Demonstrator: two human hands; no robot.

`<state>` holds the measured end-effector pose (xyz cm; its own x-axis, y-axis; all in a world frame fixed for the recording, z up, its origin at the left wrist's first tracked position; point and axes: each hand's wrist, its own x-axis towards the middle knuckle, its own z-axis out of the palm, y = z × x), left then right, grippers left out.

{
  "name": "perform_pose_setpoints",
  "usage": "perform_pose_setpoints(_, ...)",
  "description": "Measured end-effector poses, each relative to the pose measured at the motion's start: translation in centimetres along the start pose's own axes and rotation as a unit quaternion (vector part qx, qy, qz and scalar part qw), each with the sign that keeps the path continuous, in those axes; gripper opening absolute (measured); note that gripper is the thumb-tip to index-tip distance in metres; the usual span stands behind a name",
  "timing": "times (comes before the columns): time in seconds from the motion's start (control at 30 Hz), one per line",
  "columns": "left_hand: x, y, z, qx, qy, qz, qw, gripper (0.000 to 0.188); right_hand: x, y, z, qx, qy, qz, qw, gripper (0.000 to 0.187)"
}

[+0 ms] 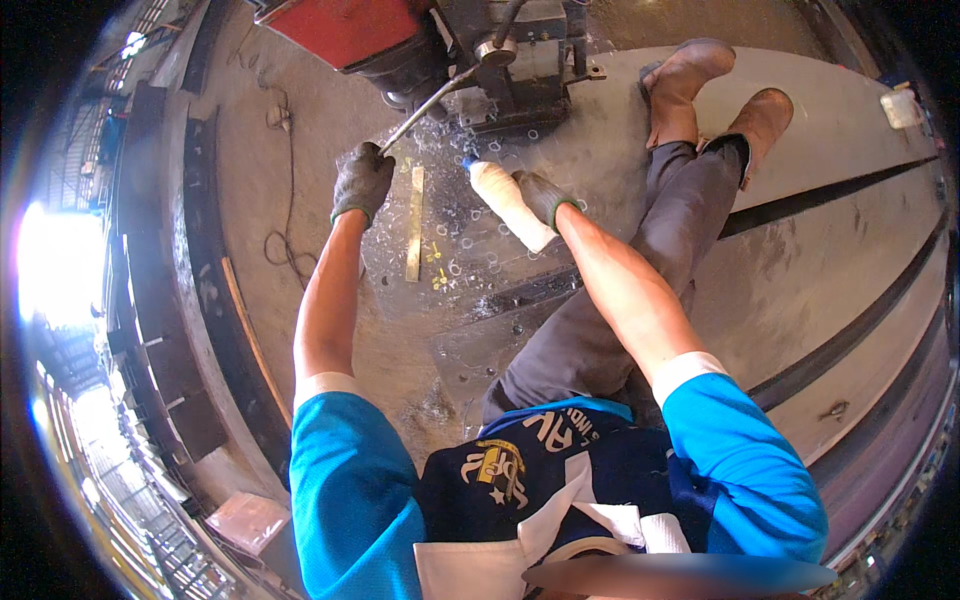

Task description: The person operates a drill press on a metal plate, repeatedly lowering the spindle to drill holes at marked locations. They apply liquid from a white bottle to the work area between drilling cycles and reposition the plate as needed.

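Two gloved hands work before us, both reaching away from the person's body toward a red-and-black drilling machine [345, 28]. We see the left hand [362, 184] clenched around the free end of a slim metal lever [430, 112], which slants up to a round hub [495, 52] on the machine's side. We find the right hand [541, 200] grasping a whitish squeeze bottle [505, 203]; its blue nozzle [470, 162] points up and left, near the foot of the machine, while its base tilts down toward the wrist.

Beneath the bottle we make out a dark steel plate [588, 185] marked with many small pale circles and scattered with bright bits, some perhaps metal shavings, though they are too small for us to tell. A narrow, flat yellowish strip [415, 225] lies between the two forearms, with yellow markings just beside it. To the left we notice a dark cable [290, 215] looping over the floor and a thin wooden stick [255, 335]. On the right, we see brown boots [690, 85] and dark grey trousers [655, 235].
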<state>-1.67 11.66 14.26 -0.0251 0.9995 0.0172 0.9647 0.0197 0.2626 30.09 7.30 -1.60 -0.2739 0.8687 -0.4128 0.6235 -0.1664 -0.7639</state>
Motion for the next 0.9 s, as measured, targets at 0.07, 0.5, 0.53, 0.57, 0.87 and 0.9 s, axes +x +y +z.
perform_pose_setpoints(0.07, 0.3, -0.1, 0.1, -0.002, -0.017, 0.001, 1.000, 0.032, -0.5, -0.2, -0.6, 0.022, -0.049, 0.016, 0.998, 0.039)
perform_pose_setpoints(0.5, 0.7, -0.9, 0.7, -0.002, -0.020, 0.045, 0.999, 0.028, -2.2, -2.6, -2.3, -0.144, -0.048, -0.032, 0.988, 0.036)
perform_pose_setpoints(0.53, 0.8, -0.9, 0.8, 0.009, -0.023, 0.047, 0.999, 0.028, -2.1, -2.6, -2.2, -0.131, -0.044, -0.019, 0.990, 0.035)
perform_pose_setpoints(0.57, 0.8, -0.9, 0.8, 0.021, -0.025, 0.050, 0.998, 0.028, -2.1, -2.5, -2.1, -0.116, -0.038, -0.011, 0.992, 0.035)
perform_pose_setpoints(0.87, 0.6, -1.0, 0.8, -0.003, -0.039, 0.039, 0.998, 0.030, -1.1, -1.4, -1.2, -0.123, -0.030, -0.001, 0.992, 0.036)
perform_pose_setpoints(0.9, 0.5, -1.0, 0.8, -0.006, -0.039, 0.040, 0.998, 0.030, -1.0, -1.3, -1.1, -0.132, -0.034, -0.006, 0.991, 0.036)
